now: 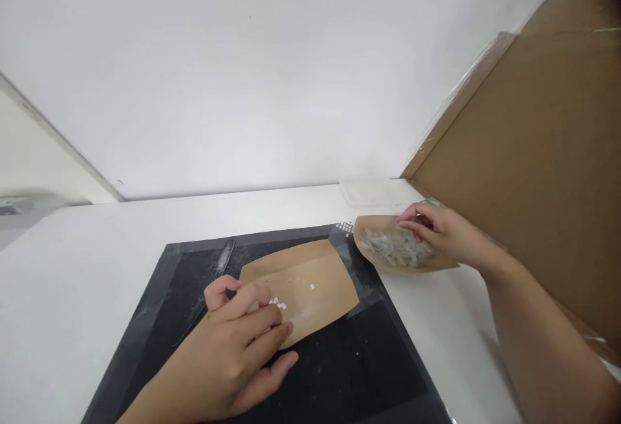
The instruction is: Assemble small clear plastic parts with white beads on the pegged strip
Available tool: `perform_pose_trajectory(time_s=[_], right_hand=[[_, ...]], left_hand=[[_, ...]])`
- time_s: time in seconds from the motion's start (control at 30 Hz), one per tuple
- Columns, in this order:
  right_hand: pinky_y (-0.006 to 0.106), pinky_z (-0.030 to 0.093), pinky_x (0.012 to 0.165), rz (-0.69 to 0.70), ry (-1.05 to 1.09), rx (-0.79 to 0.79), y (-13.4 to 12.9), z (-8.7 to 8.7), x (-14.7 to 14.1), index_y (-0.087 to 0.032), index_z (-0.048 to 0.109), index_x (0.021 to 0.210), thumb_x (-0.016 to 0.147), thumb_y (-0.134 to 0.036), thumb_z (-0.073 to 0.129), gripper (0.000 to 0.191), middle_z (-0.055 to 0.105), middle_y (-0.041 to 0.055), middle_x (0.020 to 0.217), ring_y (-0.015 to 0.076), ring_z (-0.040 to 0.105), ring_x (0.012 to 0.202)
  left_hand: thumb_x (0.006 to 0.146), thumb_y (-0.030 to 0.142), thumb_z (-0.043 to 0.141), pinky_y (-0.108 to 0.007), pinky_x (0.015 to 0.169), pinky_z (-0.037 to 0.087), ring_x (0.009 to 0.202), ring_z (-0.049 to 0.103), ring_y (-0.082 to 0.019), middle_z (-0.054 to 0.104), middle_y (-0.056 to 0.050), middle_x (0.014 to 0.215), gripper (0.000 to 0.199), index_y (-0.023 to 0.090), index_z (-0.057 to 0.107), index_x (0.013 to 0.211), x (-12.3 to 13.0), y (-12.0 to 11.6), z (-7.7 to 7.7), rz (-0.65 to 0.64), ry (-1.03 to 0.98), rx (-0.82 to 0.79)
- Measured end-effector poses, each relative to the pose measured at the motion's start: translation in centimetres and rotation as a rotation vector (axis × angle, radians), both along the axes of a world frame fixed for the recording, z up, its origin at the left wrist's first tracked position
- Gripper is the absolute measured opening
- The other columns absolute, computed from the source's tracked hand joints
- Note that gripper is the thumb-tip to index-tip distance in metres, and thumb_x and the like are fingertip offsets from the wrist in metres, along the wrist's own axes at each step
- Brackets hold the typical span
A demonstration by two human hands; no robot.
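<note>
My left hand (242, 340) reaches palm down over the near left part of a brown paper tray (320, 262). Its fingers are bent and apart, the thumb stretched out, and no held thing shows. A few small white pieces (277, 303) lie in this tray by the fingertips. At the right, my right hand (431, 226) is over a second brown paper tray (371, 222), thumb and fingers pinched together. Whatever sits in that pinch is too small or hidden to name. Beneath it, a heap of clear, whitish plastic-like strips (395, 248) fills the second tray.
Under the first tray lies a black mat (330, 379) with scattered white specks. A dark, thin tool with a whitened blade (224, 256) rests on its left. A translucent flat lid or tray (371, 192) is at the back. A cardboard panel (528, 152) stands at the right.
</note>
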State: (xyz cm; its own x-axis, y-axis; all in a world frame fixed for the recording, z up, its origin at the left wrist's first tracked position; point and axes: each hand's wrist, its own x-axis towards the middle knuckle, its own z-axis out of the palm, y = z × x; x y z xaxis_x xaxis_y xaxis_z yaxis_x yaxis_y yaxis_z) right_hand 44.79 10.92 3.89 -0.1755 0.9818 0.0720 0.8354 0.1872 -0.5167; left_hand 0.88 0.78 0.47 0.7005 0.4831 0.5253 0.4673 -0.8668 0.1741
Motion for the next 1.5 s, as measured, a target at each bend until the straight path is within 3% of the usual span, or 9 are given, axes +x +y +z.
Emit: perform_pose_trajectory(time_s=[0.17, 0.5, 0.77, 0.97, 1.13, 1.33, 1.5], right_hand=[[0.033, 0.047, 0.065, 0.005, 0.061, 0.022, 0.2, -0.4, 0.2, -0.023, 0.070, 0.108, 0.097, -0.065, 0.061, 0.044, 0.070, 0.0034, 0.075, 0.0210, 0.063, 0.068], [0.035, 0.050, 0.076, 0.033, -0.029, 0.062, 0.2, 0.3, -0.4, -0.026, 0.078, 0.093, 0.099, -0.058, 0.061, 0.037, 0.080, 0.0056, 0.097, 0.0243, 0.070, 0.086], [0.032, 0.050, 0.067, -0.001, 0.039, -0.039, 0.3, -0.3, -0.2, -0.026, 0.078, 0.099, 0.097, -0.057, 0.063, 0.035, 0.080, 0.0041, 0.092, 0.0185, 0.066, 0.070], [0.034, 0.056, 0.073, 0.014, 0.114, -0.049, 0.0, 0.0, -1.0, -0.026, 0.079, 0.100, 0.096, -0.054, 0.067, 0.030, 0.082, 0.0049, 0.098, 0.0204, 0.073, 0.078], [0.034, 0.061, 0.075, 0.114, 0.342, -0.025, -1.1, 0.1, -5.1, -0.023, 0.077, 0.100, 0.093, -0.053, 0.075, 0.031, 0.083, 0.0070, 0.094, 0.0228, 0.077, 0.084], [0.027, 0.058, 0.058, 0.276, 0.717, -0.016, -5.3, -1.2, -13.2, -0.025, 0.062, 0.096, 0.095, -0.041, 0.077, 0.022, 0.082, 0.0019, 0.082, 0.0161, 0.075, 0.063], [0.027, 0.060, 0.062, 0.458, 0.650, 0.106, -8.0, -2.2, -16.6, -0.027, 0.071, 0.093, 0.092, -0.033, 0.081, 0.012, 0.080, 0.0002, 0.084, 0.0175, 0.079, 0.072]], left_hand=[[0.098, 0.022, 0.067, -0.045, 0.084, 0.030, 0.089, 0.058, -0.026, 0.072, -0.004, 0.088, 0.010, 0.018, 0.072, 0.106, 0.2, 0.3, 0.1, -0.001, -0.007, 0.013], [0.099, 0.014, 0.063, -0.046, 0.083, 0.029, 0.085, 0.058, -0.024, 0.073, -0.003, 0.089, 0.012, 0.019, 0.072, 0.106, 0.2, 0.1, 0.6, 0.032, -0.020, 0.039], [0.098, 0.012, 0.063, -0.047, 0.083, 0.028, 0.087, 0.058, -0.024, 0.072, -0.003, 0.089, 0.014, 0.021, 0.071, 0.104, 0.2, 0.0, 0.4, 0.045, -0.018, 0.033], [0.099, 0.009, 0.060, -0.047, 0.084, 0.027, 0.087, 0.058, -0.023, 0.072, -0.002, 0.088, 0.015, 0.019, 0.071, 0.100, 0.4, 0.0, 0.8, 0.054, -0.029, 0.044], [0.097, 0.011, 0.064, -0.046, 0.084, 0.027, 0.089, 0.059, -0.024, 0.072, -0.002, 0.091, 0.014, 0.021, 0.072, 0.103, 0.8, -0.1, 0.8, 0.149, -0.110, 0.050], [0.098, 0.012, 0.064, -0.044, 0.085, 0.030, 0.090, 0.062, -0.022, 0.072, -0.003, 0.099, 0.020, 0.024, 0.072, 0.110, 1.8, -0.7, 0.7, 0.232, -0.309, -0.052], [0.098, 0.023, 0.071, -0.046, 0.092, 0.034, 0.096, 0.064, -0.023, 0.073, -0.003, 0.105, 0.024, 0.028, 0.072, 0.122, 2.9, -1.4, 0.4, 0.183, -0.395, -0.144]])
